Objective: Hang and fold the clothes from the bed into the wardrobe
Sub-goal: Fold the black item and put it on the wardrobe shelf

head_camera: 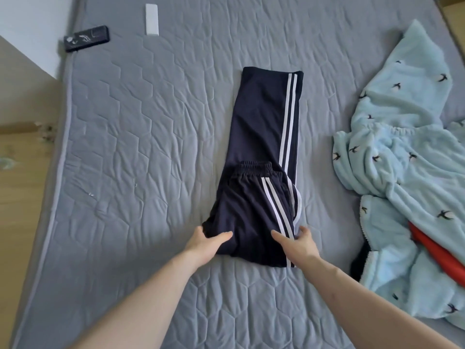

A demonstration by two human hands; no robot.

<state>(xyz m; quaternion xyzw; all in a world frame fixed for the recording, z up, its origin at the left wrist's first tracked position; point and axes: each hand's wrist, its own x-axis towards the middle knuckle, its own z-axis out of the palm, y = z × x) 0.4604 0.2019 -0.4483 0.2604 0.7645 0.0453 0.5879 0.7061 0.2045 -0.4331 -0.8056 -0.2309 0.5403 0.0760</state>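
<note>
Dark navy track pants (261,137) with white side stripes lie lengthwise on the grey quilted bed (141,137). Their waistband end is folded over onto the legs, so the elastic waist sits about halfway up. My left hand (206,241) grips the folded edge at its near left corner, thumb on top. My right hand (297,244) grips the near right corner by the stripes, thumb on the outer side. A pale blue fleece garment (402,177) with small bird prints lies crumpled on the right side of the bed.
A red cloth (432,255) and something black (359,263) show from under the blue fleece. A black remote (86,38) and a white remote (152,19) lie at the bed's far left. Wooden floor (20,157) runs along the left edge.
</note>
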